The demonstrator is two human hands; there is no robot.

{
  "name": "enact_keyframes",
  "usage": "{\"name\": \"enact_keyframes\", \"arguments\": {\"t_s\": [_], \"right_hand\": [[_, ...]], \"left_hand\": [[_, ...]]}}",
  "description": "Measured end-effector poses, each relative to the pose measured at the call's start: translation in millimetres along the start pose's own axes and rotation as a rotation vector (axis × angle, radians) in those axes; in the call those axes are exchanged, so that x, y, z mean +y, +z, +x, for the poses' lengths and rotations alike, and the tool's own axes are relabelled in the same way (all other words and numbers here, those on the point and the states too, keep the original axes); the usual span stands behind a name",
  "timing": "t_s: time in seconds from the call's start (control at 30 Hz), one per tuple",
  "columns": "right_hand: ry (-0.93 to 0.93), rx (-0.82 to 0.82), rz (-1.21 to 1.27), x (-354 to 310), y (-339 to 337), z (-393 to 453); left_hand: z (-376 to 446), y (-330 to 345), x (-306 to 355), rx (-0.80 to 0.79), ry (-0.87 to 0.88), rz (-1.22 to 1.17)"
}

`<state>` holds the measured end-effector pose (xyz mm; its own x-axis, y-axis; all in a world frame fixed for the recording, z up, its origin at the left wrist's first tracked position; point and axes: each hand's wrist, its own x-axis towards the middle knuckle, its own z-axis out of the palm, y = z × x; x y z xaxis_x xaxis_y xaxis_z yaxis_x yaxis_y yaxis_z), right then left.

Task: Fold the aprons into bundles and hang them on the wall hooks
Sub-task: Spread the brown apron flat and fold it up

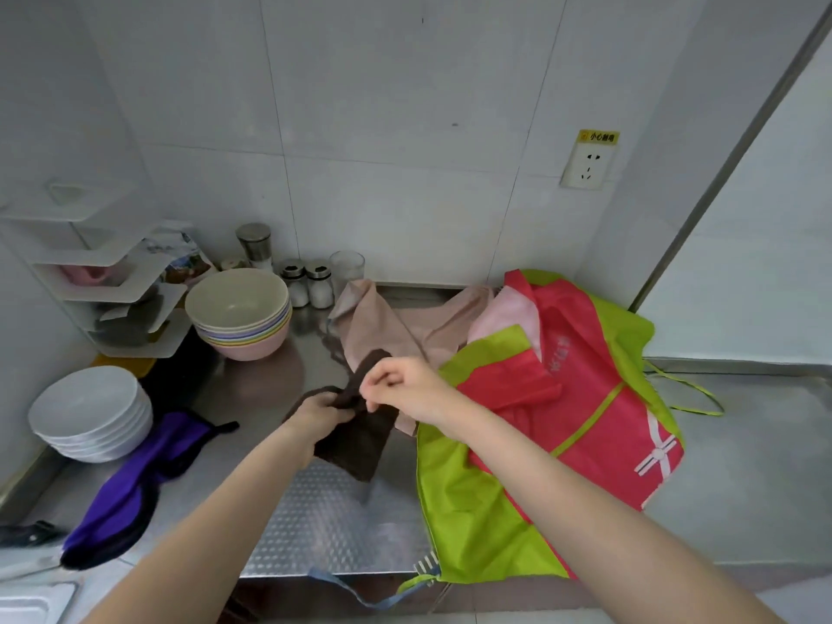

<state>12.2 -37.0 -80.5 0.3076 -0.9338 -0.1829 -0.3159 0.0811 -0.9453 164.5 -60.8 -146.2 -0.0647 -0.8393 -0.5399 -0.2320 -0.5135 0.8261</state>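
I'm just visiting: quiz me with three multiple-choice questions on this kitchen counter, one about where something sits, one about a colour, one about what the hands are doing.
1. Where is the stack of white plates?
A. far left of the counter
B. on the red and green apron
C. under the wall socket

2. What colour is the cloth in the hands?
A. yellow
B. dark brown
C. white

3. What are the left hand and the right hand doing?
A. both holding the cloth
B. both resting flat
C. lifting a bowl

Answers: 1 A, the plates sit at the left edge; 2 B, the cloth is plainly dark brown; 3 A, both hands pinch it above the counter.
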Motion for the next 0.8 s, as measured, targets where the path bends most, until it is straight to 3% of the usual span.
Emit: {"name": "enact_keyframes", "arguments": {"t_s": [0.1, 0.23, 0.4, 0.57, 0.67, 0.8], "right_hand": [[0.082, -0.020, 0.055, 22.1, 21.3, 16.3], [0.254, 0.078, 0.436, 65.8, 39.2, 28.9], [0.321, 0.283, 0.676, 108.8, 57.9, 47.4], [0.326, 0.348, 0.752, 126.9, 63.1, 73.0], [0.333, 0.329, 0.742, 132.2, 66.2, 81.0], [0.265, 0.216, 0.657, 112.6, 64.3, 97.5]], "left_hand": [[2.8, 6.8, -11.6, -0.162, 0.126, 0.510], [13.4, 14.3, -35.9, -0.328, 0.088, 0.848], [35.5, 12.8, -56.3, -0.373, 0.000, 0.899], [49.1, 11.0, -62.8, -0.499, -0.097, 0.566], [61.8, 14.4, -71.4, -0.419, 0.024, 0.728], [69.7, 20.1, -71.0, -0.523, 0.104, 0.847]]}}
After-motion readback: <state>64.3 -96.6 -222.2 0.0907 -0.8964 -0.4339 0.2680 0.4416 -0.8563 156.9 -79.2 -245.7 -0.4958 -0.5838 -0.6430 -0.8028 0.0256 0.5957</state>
